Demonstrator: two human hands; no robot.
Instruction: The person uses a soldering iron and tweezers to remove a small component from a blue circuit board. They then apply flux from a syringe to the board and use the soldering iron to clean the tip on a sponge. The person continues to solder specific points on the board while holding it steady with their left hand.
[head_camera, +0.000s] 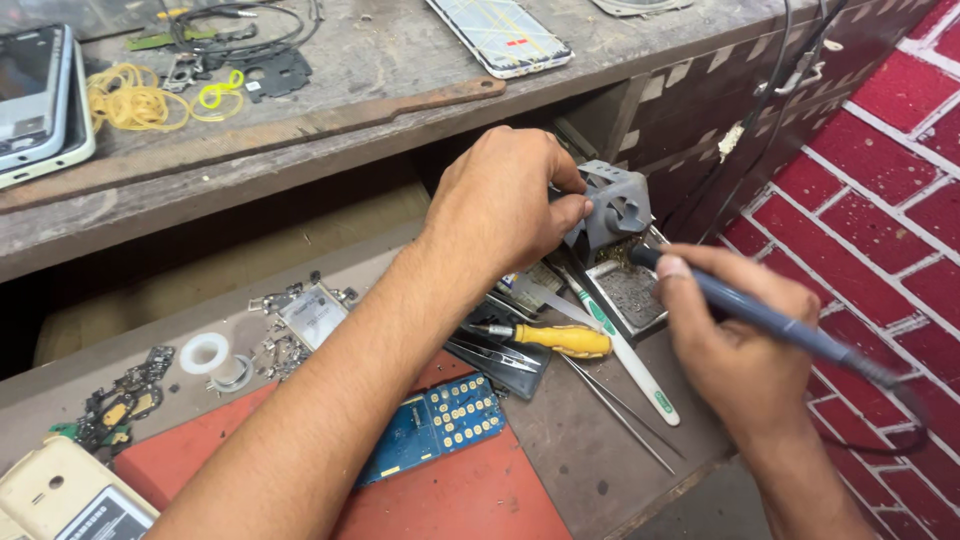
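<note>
1. Right hand (735, 355) is wrapped shut around the blue-handled soldering iron (770, 320), thumb pressed on top near the front of the handle. The working end points up and to the left, toward the grey iron stand (615, 208).

2. The iron's long axis runs from the lower right, where its cord (890, 410) trails off behind the wrist, up-left to the tip. The tip itself sits just at the stand's lower edge; whether it touches I cannot tell.

3. Left hand (505, 205) is closed over the stand from its far side, fingers (572, 212) curled onto the grey housing and steadying it. So the stand lies straight ahead of the right grip, and the left hand is the one already on it.

4. Just below the stand and beside the right thumb sits a shallow metal tray (630, 295) with dark residue. It touches or nearly touches the stand's base.

5. Under the left forearm: a yellow-handled screwdriver (565, 340), tweezers (625, 410), a white-and-green brush (625, 355), and a blue circuit board (435, 425) lying on a red mat (470, 500).

6. The surface is a worn, grimy workbench (590, 460) with an upper shelf (380, 70) beyond the left hand, carrying phones and yellow rubber bands (130, 100).

7. Room is tight to the right of the grip — a red brick wall (890, 200) stands close there.
</note>
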